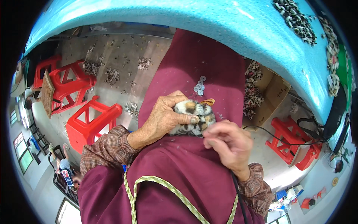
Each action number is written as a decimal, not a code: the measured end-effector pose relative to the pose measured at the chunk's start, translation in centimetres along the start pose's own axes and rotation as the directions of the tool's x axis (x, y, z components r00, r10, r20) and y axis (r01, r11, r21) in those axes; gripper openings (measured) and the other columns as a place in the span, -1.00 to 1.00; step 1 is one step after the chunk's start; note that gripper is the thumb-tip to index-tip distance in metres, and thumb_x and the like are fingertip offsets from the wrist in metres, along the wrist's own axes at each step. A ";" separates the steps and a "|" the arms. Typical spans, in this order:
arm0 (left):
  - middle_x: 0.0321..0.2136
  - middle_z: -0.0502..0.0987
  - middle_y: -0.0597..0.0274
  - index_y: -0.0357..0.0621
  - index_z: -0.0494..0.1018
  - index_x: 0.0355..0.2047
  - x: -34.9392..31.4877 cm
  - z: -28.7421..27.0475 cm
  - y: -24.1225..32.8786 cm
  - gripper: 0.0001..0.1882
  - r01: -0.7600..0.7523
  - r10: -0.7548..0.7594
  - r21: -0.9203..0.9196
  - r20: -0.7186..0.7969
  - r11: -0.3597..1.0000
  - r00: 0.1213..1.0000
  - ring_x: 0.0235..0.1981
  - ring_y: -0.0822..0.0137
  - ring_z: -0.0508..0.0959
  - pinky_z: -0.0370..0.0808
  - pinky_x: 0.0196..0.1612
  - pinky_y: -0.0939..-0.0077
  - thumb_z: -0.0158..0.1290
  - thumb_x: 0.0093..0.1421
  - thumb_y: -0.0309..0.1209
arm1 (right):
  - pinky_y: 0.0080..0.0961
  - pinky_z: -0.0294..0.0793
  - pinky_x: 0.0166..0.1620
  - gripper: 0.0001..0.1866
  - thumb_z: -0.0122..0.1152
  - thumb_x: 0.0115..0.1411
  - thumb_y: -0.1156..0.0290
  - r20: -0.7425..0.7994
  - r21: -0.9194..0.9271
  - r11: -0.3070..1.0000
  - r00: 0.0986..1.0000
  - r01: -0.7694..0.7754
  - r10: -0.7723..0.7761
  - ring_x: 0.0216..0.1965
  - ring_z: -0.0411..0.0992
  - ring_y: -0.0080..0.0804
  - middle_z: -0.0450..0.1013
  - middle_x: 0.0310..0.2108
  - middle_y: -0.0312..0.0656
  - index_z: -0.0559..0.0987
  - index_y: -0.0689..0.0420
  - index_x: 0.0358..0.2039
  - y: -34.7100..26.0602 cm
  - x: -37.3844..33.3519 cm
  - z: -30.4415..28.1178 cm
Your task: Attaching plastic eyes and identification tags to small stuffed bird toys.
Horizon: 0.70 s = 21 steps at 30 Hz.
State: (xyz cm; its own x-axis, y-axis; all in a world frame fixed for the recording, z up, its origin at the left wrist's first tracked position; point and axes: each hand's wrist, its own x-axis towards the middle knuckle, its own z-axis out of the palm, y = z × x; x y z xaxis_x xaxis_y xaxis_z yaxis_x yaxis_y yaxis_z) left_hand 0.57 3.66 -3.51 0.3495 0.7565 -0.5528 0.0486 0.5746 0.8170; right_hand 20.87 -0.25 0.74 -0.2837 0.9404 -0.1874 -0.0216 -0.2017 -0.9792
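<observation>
My left hand [164,115] is closed around a small furry plush piece [186,107] patched in white, black and tan, its thumb pressed on the front. An orange-brown flap [207,102] sticks out at the top of the piece. Just right of the plush, my right hand [231,143] has its fingers bent in, thumb and fingertips close together. Those fingertips are slightly blurred, and whatever they pinch is too small to make out. Several whitish round discs [200,88] lie on the maroon apron [194,56] over my lap, beyond the plush.
A blue-covered table [223,22] curves across the far side, with piles of patterned furry pieces [296,20] at its right. Beside my lap on the right stands a cardboard box [274,93] of similar pieces. Red stools [89,121] stand at left and right; scraps litter the floor.
</observation>
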 end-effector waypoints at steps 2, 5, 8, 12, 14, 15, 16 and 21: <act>-0.40 0.45 0.38 -0.24 0.53 -0.36 0.7 0.4 -0.4 -0.72 0.051 -0.049 -0.053 0.041 0.997 0.998 -0.38 0.54 0.46 0.41 -0.29 0.65 0.32 -0.13 -0.56 | -0.68 0.57 -0.32 -0.69 0.20 0.00 0.75 -0.089 -0.058 0.994 0.992 -0.092 0.087 -0.38 0.51 -0.55 0.49 -0.37 -0.12 0.48 0.30 -0.19 0.7 0.5 0.6; -0.38 0.50 0.32 -0.24 0.51 -0.28 0.8 1.0 0.1 -0.70 0.329 -0.297 -0.372 0.142 0.868 0.944 -0.41 0.54 0.51 0.47 -0.34 0.67 0.29 -0.07 -0.56 | -0.65 0.59 -0.31 -0.67 0.22 -0.02 0.75 -0.217 -0.032 0.976 0.955 -0.213 0.202 -0.38 0.51 -0.52 0.48 -0.31 -0.11 0.49 0.31 -0.19 2.0 0.9 0.6; -0.40 0.53 0.21 -0.30 0.48 -0.17 0.7 1.7 -0.3 -0.68 0.272 -0.258 -0.392 0.090 0.879 0.962 -0.41 0.48 0.54 0.51 -0.41 0.66 0.23 0.05 -0.51 | -0.66 0.59 -0.31 -0.64 0.23 -0.04 0.75 -0.176 -0.095 0.982 0.973 -0.166 0.147 -0.39 0.52 -0.51 0.45 -0.30 -0.13 0.48 0.29 -0.17 2.7 0.9 0.3; -0.43 0.53 0.25 -0.29 0.50 -0.19 1.1 3.0 0.7 -0.75 0.326 -0.353 -0.530 0.052 0.783 0.934 -0.42 0.47 0.54 0.54 -0.37 0.61 0.17 0.14 -0.43 | -0.62 0.56 -0.39 -0.65 0.23 -0.05 0.75 -0.167 -0.247 0.965 0.985 -0.085 0.044 -0.42 0.51 -0.48 0.43 -0.32 -0.15 0.49 0.25 -0.19 2.9 1.0 0.0; -0.40 0.54 0.23 -0.31 0.48 -0.16 1.4 3.0 -0.3 -0.71 0.289 -0.295 -0.495 0.069 0.819 0.953 -0.42 0.46 0.55 0.56 -0.35 0.57 0.10 0.21 -0.33 | -0.58 0.54 -0.41 -0.66 0.23 -0.05 0.74 -0.171 -0.277 0.958 0.985 -0.070 0.022 -0.42 0.51 -0.47 0.42 -0.33 -0.16 0.50 0.23 -0.21 3.3 1.2 -0.1; -0.40 0.54 0.23 -0.31 0.48 -0.16 1.5 3.1 -0.7 -0.71 0.291 -0.296 -0.491 0.070 0.821 0.953 -0.42 0.46 0.55 0.56 -0.35 0.57 0.10 0.21 -0.33 | -0.54 0.53 -0.41 -0.67 0.24 -0.05 0.73 -0.143 -0.370 0.929 0.989 -0.027 -0.029 -0.43 0.50 -0.46 0.42 -0.33 -0.17 0.50 0.22 -0.22 3.8 1.1 -0.4; -0.38 0.54 0.20 -0.32 0.47 -0.16 1.5 3.1 -1.1 -0.68 0.304 -0.304 -0.492 0.082 0.816 0.949 -0.42 0.45 0.56 0.57 -0.36 0.56 0.09 0.21 -0.29 | -0.50 0.51 -0.41 -0.68 0.24 -0.05 0.71 -0.110 -0.458 0.889 0.991 0.018 -0.077 -0.44 0.49 -0.45 0.41 -0.34 -0.18 0.50 0.21 -0.23 4.0 1.1 -0.7; -0.31 0.55 0.08 -0.36 0.43 -0.15 2.0 2.2 -2.0 -0.61 0.404 -0.391 -0.534 0.143 0.743 0.909 -0.38 0.31 0.60 0.62 -0.32 0.41 0.09 0.21 -0.24 | -0.57 0.48 -0.39 -0.73 0.22 -0.03 0.70 -0.160 -0.342 0.939 0.987 -0.027 -0.030 -0.45 0.45 -0.53 0.43 -0.35 -0.21 0.53 0.24 -0.25 4.0 1.0 -1.9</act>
State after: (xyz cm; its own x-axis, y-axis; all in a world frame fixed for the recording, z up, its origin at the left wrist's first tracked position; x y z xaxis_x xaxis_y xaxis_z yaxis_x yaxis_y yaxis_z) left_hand 3.22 3.36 -5.85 0.4327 0.4183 -0.7986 -0.3225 0.8990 0.2962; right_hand 22.33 0.44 -3.55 -0.1262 0.9777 -0.1679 0.3149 -0.1210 -0.9414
